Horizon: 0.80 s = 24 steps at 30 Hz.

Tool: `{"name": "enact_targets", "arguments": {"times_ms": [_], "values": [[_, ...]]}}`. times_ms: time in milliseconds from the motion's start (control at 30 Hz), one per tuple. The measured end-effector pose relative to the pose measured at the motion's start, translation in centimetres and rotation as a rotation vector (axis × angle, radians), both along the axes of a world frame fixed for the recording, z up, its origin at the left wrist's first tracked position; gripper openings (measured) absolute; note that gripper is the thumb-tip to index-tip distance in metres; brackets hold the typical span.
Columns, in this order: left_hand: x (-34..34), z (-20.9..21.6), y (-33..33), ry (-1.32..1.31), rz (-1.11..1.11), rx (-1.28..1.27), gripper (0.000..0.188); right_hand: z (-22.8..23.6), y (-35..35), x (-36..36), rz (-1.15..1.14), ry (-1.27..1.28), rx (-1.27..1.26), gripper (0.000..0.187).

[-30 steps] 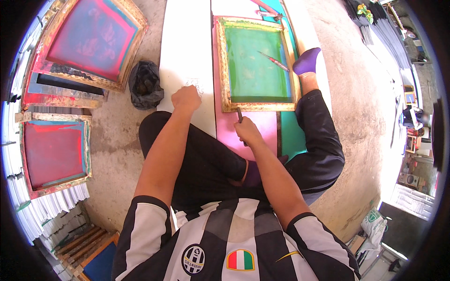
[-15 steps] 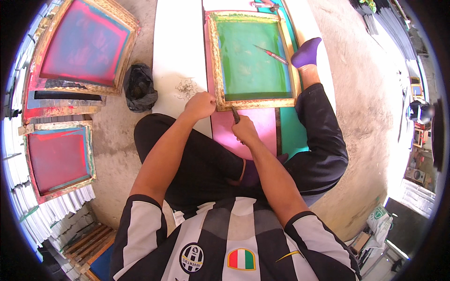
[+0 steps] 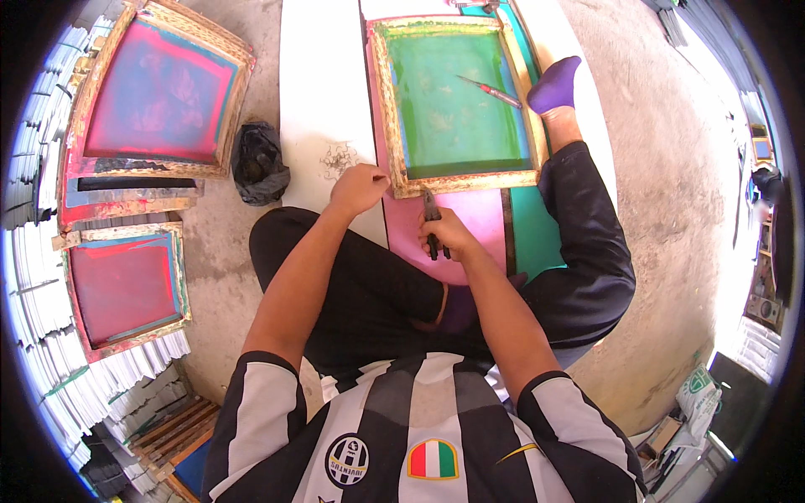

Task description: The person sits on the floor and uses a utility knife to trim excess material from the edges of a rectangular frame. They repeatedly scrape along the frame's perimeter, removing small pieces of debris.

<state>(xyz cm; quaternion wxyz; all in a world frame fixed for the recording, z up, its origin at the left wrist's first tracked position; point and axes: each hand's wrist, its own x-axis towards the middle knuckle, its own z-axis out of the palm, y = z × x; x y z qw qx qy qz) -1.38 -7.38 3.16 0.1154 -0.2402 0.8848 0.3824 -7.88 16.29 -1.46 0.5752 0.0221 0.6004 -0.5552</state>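
A wooden screen-printing frame (image 3: 470, 182) with green mesh (image 3: 457, 101) lies in front of me. My right hand (image 3: 449, 233) grips a pair of pliers (image 3: 431, 205) with dark handles, its jaws touching or very near the frame's near edge. Just left of the frame's near-left corner is my left hand (image 3: 359, 189), fingers curled and thumb pressed to them; whatever they may hold is too small to make out. A slim pointed tool (image 3: 495, 92) with a red and grey handle rests on the mesh.
Small thread-like scraps (image 3: 340, 159) lie on the white board (image 3: 323, 92) beyond my left hand. A black plastic bag (image 3: 258, 163) sits left of the board. Further left lean a large pink-and-blue screen (image 3: 163, 92) and a smaller red one (image 3: 124, 285). My purple-socked foot (image 3: 555, 86) is beside the frame.
My right hand has turned the pliers, so their spread handles now show below the hand. My left hand remains near the corner, fingers still closed. The view has shifted slightly.
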Motion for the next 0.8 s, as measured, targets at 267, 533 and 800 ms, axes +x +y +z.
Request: {"name": "enact_targets", "arguments": {"times_ms": [267, 533, 800], "values": [[1.5, 1.8, 0.6, 0.25, -0.321, 0.016, 0.025, 2.7, -1.8, 2.3, 0.135, 0.195, -0.012, 0.011], [1.9, 1.4, 0.0, 0.155, -0.444, -0.249, 0.016, 5.8, -3.4, 3.3, 0.164, 0.055, 0.018, 0.016], [1.1, 0.9, -1.1, -0.201, -0.22, -0.435, 0.02, 6.4, -2.2, 2.4, 0.088, 0.042, 0.207, 0.036]]}}
